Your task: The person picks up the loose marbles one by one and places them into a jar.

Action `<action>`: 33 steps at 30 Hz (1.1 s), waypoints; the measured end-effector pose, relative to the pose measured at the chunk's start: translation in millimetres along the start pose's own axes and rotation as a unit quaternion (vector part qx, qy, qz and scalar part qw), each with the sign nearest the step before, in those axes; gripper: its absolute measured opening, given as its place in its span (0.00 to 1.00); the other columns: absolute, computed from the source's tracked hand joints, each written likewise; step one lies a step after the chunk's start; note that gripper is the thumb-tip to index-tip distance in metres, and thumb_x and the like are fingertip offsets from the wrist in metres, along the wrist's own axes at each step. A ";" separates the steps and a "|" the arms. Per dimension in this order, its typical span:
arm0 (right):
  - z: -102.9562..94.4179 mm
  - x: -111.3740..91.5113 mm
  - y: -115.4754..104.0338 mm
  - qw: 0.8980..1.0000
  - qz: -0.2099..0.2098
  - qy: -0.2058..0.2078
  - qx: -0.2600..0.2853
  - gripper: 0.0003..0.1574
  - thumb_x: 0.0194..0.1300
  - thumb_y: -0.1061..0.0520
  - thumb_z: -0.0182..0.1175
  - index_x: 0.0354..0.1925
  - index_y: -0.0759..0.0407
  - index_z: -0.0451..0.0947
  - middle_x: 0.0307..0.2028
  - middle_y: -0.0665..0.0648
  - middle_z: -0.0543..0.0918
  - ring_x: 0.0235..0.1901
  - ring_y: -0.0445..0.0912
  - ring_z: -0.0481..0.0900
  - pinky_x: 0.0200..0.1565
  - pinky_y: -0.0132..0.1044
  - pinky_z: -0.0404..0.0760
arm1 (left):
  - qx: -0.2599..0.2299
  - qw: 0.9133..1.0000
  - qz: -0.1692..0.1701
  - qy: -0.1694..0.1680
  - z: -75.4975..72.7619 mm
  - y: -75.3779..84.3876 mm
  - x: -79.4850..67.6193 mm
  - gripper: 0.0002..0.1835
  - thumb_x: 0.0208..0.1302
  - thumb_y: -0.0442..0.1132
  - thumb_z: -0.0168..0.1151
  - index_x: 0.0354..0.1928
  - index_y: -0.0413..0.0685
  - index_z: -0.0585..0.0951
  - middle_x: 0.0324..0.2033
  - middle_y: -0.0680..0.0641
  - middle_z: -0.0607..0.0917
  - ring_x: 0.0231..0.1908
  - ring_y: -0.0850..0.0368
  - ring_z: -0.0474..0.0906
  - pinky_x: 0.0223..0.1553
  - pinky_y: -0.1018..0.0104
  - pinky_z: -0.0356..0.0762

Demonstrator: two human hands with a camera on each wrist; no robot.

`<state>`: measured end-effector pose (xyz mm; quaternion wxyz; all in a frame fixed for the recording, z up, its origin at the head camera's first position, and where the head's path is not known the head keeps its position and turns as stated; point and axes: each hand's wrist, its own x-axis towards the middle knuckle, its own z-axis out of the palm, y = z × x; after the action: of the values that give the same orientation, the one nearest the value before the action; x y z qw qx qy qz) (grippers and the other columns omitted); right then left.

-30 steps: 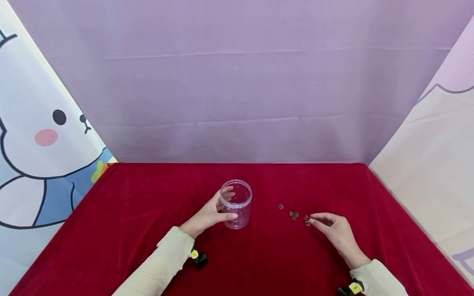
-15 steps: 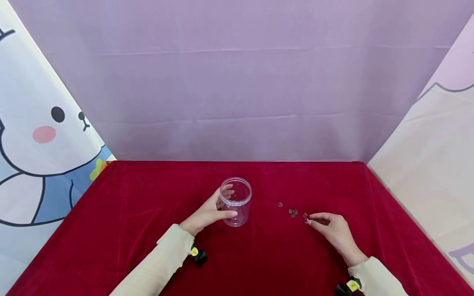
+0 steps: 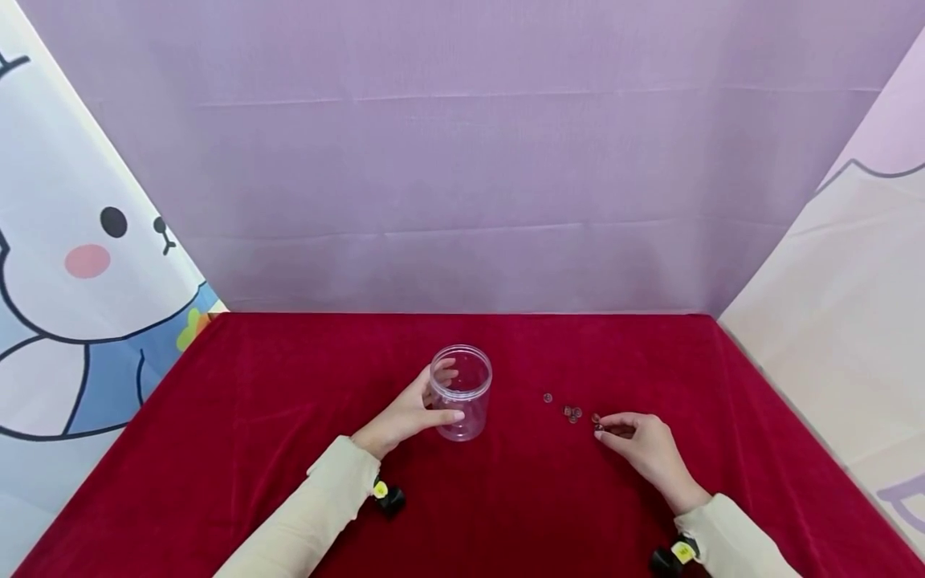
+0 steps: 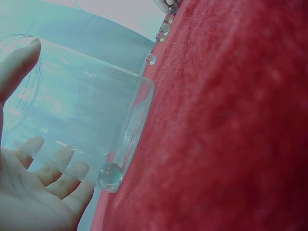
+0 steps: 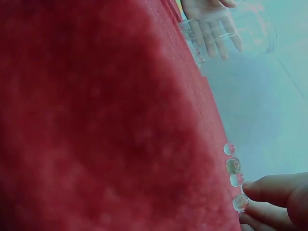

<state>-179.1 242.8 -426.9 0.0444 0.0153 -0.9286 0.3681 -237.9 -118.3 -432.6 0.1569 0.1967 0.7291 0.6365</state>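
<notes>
A clear plastic jar (image 3: 474, 411), lidless, stands upright on the red cloth. My left hand (image 3: 410, 419) grips its side, thumb in front and fingers spread round the back. Glass marbles lie in the bottom of the jar; one large marble (image 4: 110, 175) shows there in the left wrist view. My right hand (image 3: 648, 456) is down at the cloth, right of the jar, with thumb and fingertips pinching a glass marble (image 5: 240, 202). Right beside those fingertips lies another marble (image 3: 596, 418). A small cluster of marbles (image 3: 567, 411) sits between the hand and the jar.
A single marble (image 3: 548, 397) lies apart, nearest the jar. Red velvety cloth (image 3: 325, 369) covers the table back to a purple fabric wall (image 3: 462, 177). Printed panels flank it: a cartoon animal panel (image 3: 87, 321) at left and a pale panel (image 3: 853, 337) at right.
The right fingertips have closed in around the marble and shifted very slightly left. The left hand and jar hold still; the head view has tilted slightly.
</notes>
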 end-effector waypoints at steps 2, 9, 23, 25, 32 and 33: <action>-0.2 0.7 0.2 1.000 -0.005 0.000 -0.003 0.11 0.55 0.57 0.68 0.37 0.60 0.85 0.37 0.58 0.86 0.32 0.43 0.84 0.32 0.29 0.78 | -0.001 1.000 -0.001 0.001 -0.1 -0.1 0.3 0.45 0.56 0.38 0.68 0.71 0.52 0.53 0.68 0.41 0.61 0.67 0.44 0.56 0.66 0.45 0.53; -1.0 4.7 1.3 1.000 -0.018 -0.004 -0.019 0.09 0.53 0.60 0.68 0.36 0.60 0.85 0.36 0.57 0.86 0.28 0.41 0.82 0.30 0.30 0.77 | 0.003 1.000 -0.003 0.004 0.2 1.7 -0.7 0.46 0.56 0.41 0.69 0.71 0.52 0.53 0.68 0.42 0.61 0.67 0.43 0.56 0.65 0.44 0.55; -2.8 7.7 -1.2 1.000 -0.022 -0.015 -0.016 0.08 0.53 0.61 0.69 0.35 0.60 0.85 0.33 0.55 0.86 0.26 0.41 0.80 0.28 0.29 0.75 | 0.003 1.000 -0.001 0.003 -1.1 2.7 -0.7 0.46 0.56 0.39 0.69 0.72 0.50 0.52 0.68 0.41 0.61 0.67 0.43 0.56 0.66 0.45 0.53; -2.4 8.5 -0.7 0.999 -0.024 -0.015 -0.015 0.07 0.54 0.61 0.69 0.35 0.60 0.85 0.33 0.55 0.86 0.27 0.41 0.80 0.29 0.30 0.75 | 0.003 1.000 0.000 0.005 -1.4 2.2 -0.6 0.46 0.56 0.38 0.69 0.71 0.50 0.53 0.68 0.41 0.61 0.67 0.43 0.56 0.66 0.45 0.53; -1.1 7.5 2.7 1.000 -0.020 -0.017 -0.012 0.07 0.54 0.61 0.68 0.34 0.59 0.85 0.36 0.57 0.86 0.29 0.42 0.82 0.31 0.29 0.77 | 0.003 1.000 -0.006 0.005 -0.9 -1.1 -0.8 0.45 0.56 0.39 0.68 0.72 0.52 0.53 0.67 0.41 0.61 0.67 0.44 0.56 0.66 0.45 0.54; -1.1 7.2 3.3 1.000 -0.019 -0.016 -0.009 0.07 0.54 0.61 0.69 0.34 0.59 0.85 0.36 0.57 0.86 0.30 0.42 0.82 0.31 0.29 0.77 | 0.003 1.000 -0.005 0.004 -0.8 -1.9 -0.7 0.45 0.57 0.39 0.68 0.72 0.52 0.53 0.68 0.41 0.61 0.67 0.44 0.56 0.66 0.45 0.54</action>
<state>-186.4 246.0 -427.7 0.0363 0.0388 -0.9321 0.3584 -237.8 -119.5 -434.4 0.1568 0.1906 0.7327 0.6342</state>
